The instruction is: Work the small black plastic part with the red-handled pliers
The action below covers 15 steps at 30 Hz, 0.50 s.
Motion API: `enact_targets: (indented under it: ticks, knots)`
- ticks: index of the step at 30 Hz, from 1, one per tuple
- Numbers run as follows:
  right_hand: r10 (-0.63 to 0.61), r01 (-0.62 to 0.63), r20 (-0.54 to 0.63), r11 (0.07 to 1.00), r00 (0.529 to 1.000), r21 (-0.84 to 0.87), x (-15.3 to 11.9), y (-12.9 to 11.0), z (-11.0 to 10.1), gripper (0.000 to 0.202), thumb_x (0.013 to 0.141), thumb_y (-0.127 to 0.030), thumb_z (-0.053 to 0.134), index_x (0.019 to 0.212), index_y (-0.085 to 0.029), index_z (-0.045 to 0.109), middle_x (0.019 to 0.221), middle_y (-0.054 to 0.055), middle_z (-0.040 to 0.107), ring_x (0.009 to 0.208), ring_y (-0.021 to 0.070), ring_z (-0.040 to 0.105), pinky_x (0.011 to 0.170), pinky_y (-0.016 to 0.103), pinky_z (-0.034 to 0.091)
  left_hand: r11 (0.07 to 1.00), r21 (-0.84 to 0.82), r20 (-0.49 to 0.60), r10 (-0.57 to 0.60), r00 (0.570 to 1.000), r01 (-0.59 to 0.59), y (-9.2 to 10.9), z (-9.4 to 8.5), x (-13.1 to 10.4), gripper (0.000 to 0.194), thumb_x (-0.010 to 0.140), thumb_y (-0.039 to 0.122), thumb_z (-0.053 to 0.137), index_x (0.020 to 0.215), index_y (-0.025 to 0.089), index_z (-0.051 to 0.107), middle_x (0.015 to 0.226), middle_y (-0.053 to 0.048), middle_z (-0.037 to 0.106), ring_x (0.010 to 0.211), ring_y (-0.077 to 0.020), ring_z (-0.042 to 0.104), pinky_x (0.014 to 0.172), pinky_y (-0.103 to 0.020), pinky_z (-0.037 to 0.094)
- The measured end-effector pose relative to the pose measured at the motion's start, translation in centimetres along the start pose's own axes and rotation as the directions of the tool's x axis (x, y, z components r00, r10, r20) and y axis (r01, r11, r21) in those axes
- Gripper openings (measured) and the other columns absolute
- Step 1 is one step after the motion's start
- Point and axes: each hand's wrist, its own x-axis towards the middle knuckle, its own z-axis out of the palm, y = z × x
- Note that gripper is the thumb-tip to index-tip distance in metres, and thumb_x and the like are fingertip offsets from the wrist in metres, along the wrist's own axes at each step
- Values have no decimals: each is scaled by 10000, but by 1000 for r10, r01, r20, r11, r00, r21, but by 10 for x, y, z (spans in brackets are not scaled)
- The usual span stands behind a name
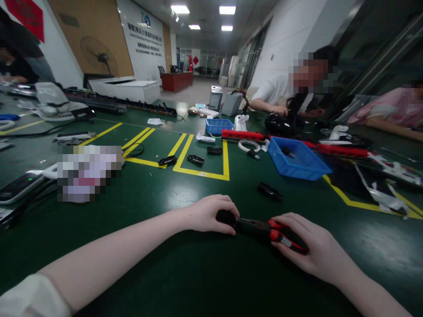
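My left hand (pixel 214 214) is closed round a small dark part (pixel 226 218) low over the green table (pixel 185 273). From the right, my right hand (pixel 302 242) grips the red and black handles of pliers (pixel 280 235). The jaws of the pliers reach to the dark part at my left fingertips; whether they pinch it is too small to tell. A black piece (pixel 269 191) lies on the table beyond the pliers. Farther off, small black parts lie by the yellow tape, one of them (pixel 195 159) inside a taped box.
A blue tray (pixel 297 160) stands right of centre, a smaller blue basket (pixel 219 126) behind it. Red strips (pixel 243 134) lie between them. At the left are a blurred-out object (pixel 89 174) and cables. Across the table, people work at the right; others are at the far left.
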Motion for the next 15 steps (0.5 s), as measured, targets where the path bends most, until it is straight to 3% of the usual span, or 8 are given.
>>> enact_targets:
  ticks: [15]
  knots:
    - [66,-64,55,997,996,-32,6,-13,-12,338,844,-373,638,1163,-260,630,1066,70,712,898,203,709,764,324,609,999,35,-49,28,998,-26,-2,6,2,355,786,374,797,1058,190,663,1101,-45,591,987,-194,582,812,-296,479]
